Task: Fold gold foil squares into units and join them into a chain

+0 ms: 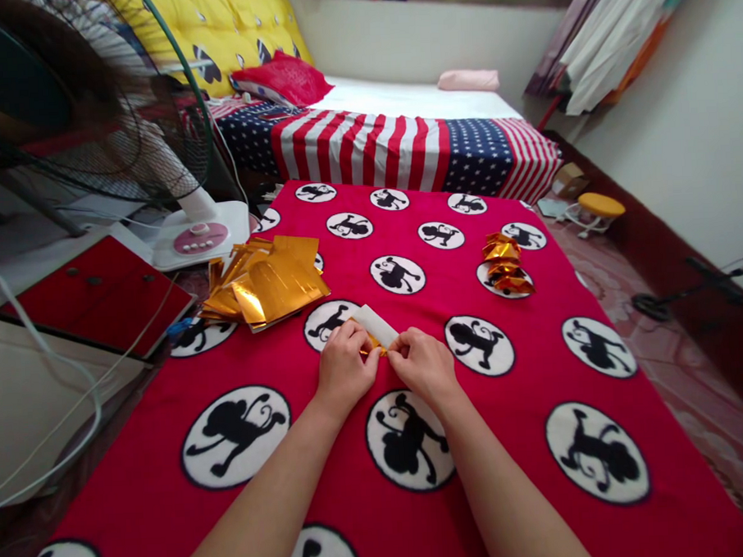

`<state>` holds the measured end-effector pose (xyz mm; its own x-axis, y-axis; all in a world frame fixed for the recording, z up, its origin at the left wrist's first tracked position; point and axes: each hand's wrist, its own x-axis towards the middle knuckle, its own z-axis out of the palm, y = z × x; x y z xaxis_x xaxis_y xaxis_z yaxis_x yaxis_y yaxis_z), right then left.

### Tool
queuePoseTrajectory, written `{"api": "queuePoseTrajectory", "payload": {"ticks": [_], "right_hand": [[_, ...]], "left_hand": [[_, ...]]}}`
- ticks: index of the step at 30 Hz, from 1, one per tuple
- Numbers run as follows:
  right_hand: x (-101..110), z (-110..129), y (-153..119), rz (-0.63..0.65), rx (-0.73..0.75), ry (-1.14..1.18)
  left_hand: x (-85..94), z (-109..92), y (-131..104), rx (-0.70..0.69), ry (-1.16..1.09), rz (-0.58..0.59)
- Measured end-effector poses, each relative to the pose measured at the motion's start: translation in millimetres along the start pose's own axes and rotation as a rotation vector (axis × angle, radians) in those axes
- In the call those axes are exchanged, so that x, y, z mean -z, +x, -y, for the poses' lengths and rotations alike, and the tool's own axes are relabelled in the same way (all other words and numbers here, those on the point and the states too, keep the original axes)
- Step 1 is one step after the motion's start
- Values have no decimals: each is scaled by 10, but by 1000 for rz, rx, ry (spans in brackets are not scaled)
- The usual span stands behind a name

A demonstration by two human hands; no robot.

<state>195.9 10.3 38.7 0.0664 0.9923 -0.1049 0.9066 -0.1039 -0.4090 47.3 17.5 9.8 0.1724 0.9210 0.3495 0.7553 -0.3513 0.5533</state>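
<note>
Both hands meet over one sheet of gold foil paper (375, 324), which shows its pale backing at the far side and a strip of gold at the near edge. My left hand (349, 363) pinches that near edge from the left, thumb and fingers together. From the right, my right hand (421, 360) pinches the same edge close by. Fingers hide part of the sheet. A loose pile of flat gold foil sheets (279, 278) lies to the far left of my hands. Several folded gold foil pieces (505, 264) are bunched at the right.
A red cloth with monkey prints (507, 437) covers the work surface. An electric fan (200, 232) stands at the left with a white cable (93, 389) nearby. Beyond lies a bed with a striped cover (366, 147). A yellow stool (601, 204) is on the floor at right.
</note>
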Motion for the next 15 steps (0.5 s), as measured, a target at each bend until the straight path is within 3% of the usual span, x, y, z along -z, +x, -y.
{"api": "queuePoseTrajectory", "payload": {"ticks": [15], "right_hand": [[-30,55,-30,-27,31,-66]], "left_hand": [[-7,31,11,31,-35,27]]}}
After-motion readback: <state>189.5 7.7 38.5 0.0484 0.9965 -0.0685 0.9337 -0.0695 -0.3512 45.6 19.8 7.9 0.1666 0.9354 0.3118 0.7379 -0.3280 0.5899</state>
